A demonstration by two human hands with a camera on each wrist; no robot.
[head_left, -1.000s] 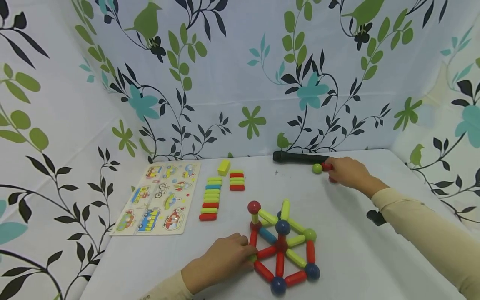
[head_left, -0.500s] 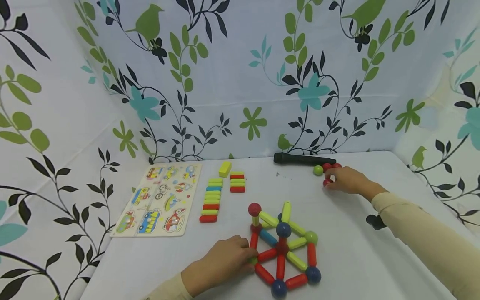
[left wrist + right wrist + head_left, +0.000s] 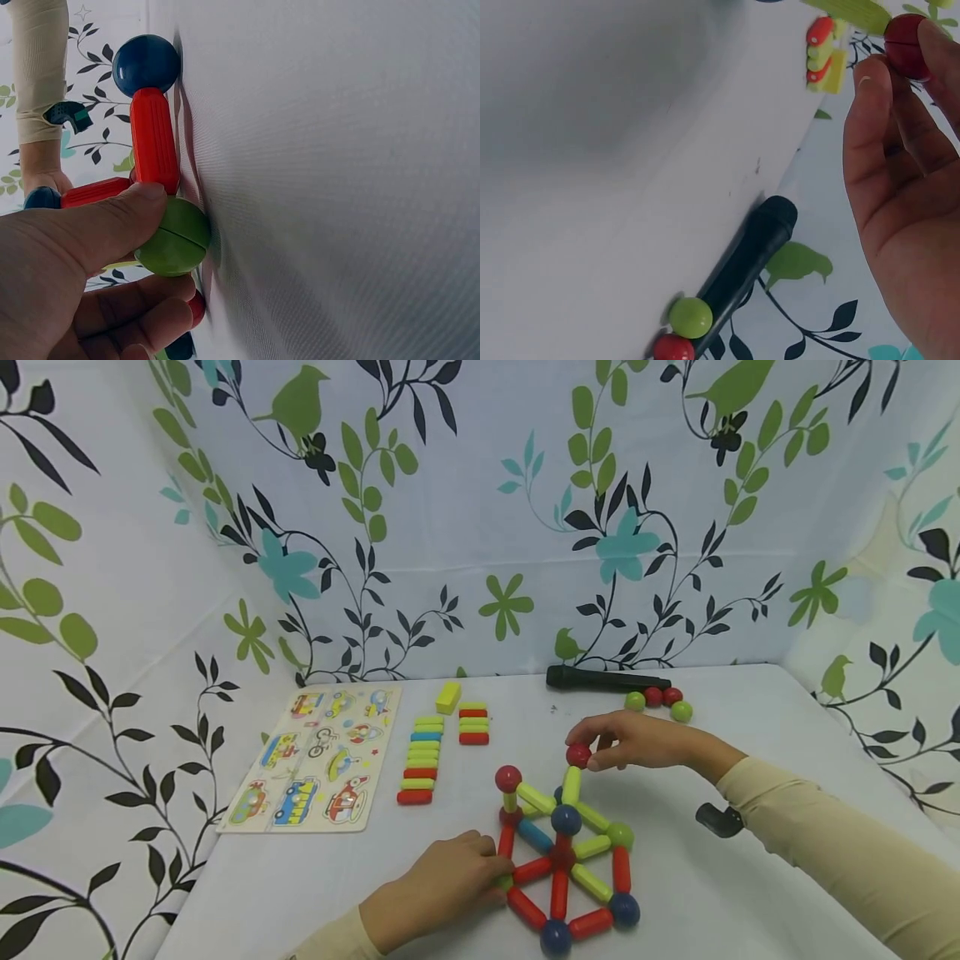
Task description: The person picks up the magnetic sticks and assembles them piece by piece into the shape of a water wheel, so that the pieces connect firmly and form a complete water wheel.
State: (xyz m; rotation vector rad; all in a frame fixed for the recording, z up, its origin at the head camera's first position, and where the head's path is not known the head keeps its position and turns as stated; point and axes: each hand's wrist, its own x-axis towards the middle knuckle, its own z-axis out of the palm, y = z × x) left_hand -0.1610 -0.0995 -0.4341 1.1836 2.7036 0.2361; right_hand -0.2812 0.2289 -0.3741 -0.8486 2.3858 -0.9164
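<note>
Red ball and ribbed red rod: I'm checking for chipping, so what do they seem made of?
The red ball, pinched by the right hand, looks like glossy moulded plastic, with a seam round its middle. The ribbed red rod looks like matte plastic with fine ridges. What is inside cannot be seen.

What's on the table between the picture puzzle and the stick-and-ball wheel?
In the head view, rows of red, green and blue blocks lie between the picture puzzle and the stick-and-ball wheel; a second short stack sits farther back.
</note>
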